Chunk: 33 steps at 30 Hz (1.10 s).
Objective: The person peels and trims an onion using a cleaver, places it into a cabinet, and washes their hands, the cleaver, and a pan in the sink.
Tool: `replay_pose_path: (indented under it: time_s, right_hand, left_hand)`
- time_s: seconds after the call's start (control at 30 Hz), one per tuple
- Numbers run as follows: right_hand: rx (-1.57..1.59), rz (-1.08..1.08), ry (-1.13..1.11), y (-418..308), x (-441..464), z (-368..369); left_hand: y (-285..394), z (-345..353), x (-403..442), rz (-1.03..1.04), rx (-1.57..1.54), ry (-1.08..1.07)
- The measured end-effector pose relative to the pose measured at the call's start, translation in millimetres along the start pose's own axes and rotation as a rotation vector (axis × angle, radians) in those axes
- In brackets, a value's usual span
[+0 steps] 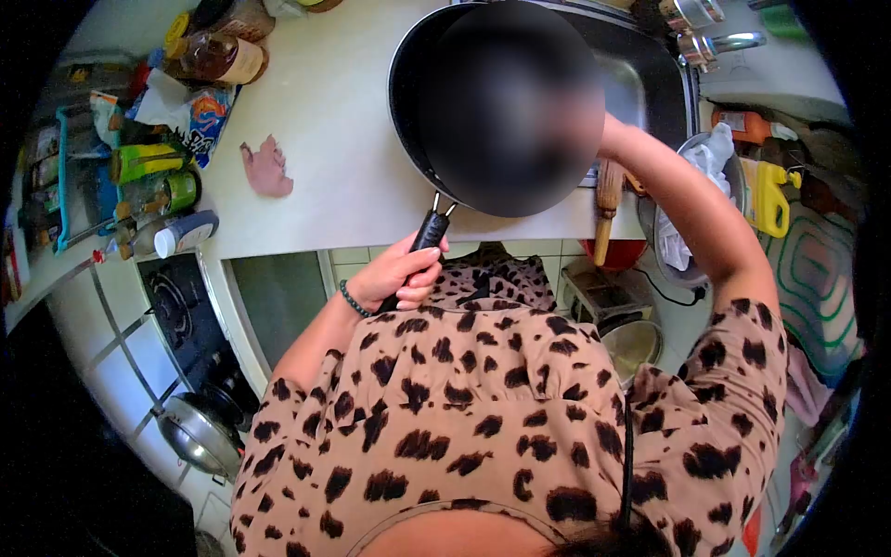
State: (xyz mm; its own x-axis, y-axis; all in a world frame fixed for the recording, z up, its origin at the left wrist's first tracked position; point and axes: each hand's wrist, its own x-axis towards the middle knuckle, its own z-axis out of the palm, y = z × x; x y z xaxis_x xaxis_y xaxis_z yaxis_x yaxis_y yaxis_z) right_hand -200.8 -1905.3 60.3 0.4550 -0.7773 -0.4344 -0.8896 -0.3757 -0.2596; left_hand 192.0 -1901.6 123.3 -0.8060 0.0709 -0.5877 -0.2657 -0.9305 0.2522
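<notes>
While the person's left hand (399,274) grips its black handle (429,234), a deep, dark pan (441,139) sits at the top centre of the view, overlapping the pale desk (325,102) on one side and the sink (626,82) on the other. Whether it rests on a surface or is held up cannot be told. The left fingers are wrapped closely around the handle, with a dark beaded bracelet (351,299) at the wrist. From the right, the other bare forearm reaches across to the pan, where a round blur hides most of the right hand (580,121); how its fingers stand, and whether they hold anything, cannot be told.

Just right of the pan, near the front of the desk, is a brush (607,200) with a wooden handle. Beyond the forearm stands a metal basin (739,181) with a white plastic bag (713,158) in it, and near that a yellow object (768,200). A metal tap (719,46) shows at the upper right. Left of the pan, well apart from it, a ragged pinkish scrap (267,167) lies flat on the desk. Farther left are an amber bottle (218,58), a blue packet (210,119) and a white-capped bottle (188,232). Below, the person's spotted top (445,408) fills the view.
</notes>
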Motion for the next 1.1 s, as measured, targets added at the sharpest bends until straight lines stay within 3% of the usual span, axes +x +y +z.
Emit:
replay_pose_path:
  time_s: [0.03, 0.07, 0.17, 0.23, 0.3, 0.43, 0.47, 0.5, 0.63, 0.73, 0.83, 0.87, 0.9, 1.1]
  right_hand:
    - [0.001, 0.143, -0.057, -2, 14, -15]
    - [-0.060, 0.060, 0.193, 6, 24, -16]
    - [-0.126, 0.111, 0.350, 8, 57, -12]
    - [-0.226, 0.158, 0.347, 5, 70, 16]
    - [-0.077, 0.248, 0.196, -11, 78, 8]
    - [-0.262, 0.051, 0.299, -1, 79, -50]
    - [-0.373, -0.078, 0.477, 11, 84, -57]
    - [-0.467, -0.098, 0.499, 13, 85, -71]
    - [-0.857, -0.226, 0.361, 39, 92, -86]
    - [-0.769, -0.206, 0.394, 50, 79, -63]
    - [-0.439, -0.004, 0.417, 57, 41, -27]
    - [-0.456, 0.051, 0.311, 43, 22, -21]
    - [-0.283, 0.126, 0.307, 32, 7, -11]
    - [-0.061, 0.475, 0.116, -48, -24, 13]
  left_hand:
    - [1, 2, 0, -0.007, 0.039, 0.039]
    - [2, 1, 0, -0.006, 0.045, 0.033]
    - [1, 1, 1, -0.004, 0.060, 0.052]
    - [0, 1, 1, 0.017, 0.077, 0.045]
    - [0, 0, 2, 0.038, 0.051, 0.018]
    - [0, 1, 0, 0.029, 0.068, 0.047]
    - [0, 1, 0, 0.022, 0.053, 0.045]
    - [0, 0, 0, 0.014, 0.041, 0.042]
    - [-2, -2, 1, 0.024, 0.050, 0.030]
    - [-6, -4, 2, 0.045, 0.034, 0.024]
    - [-9, -9, 4, 0.075, 0.016, -0.019]
    - [-10, -10, 4, 0.079, 0.009, -0.020]
    - [-10, -10, 4, 0.086, 0.003, -0.020]
    - [-5, -5, 0, 0.030, -0.065, -0.015]
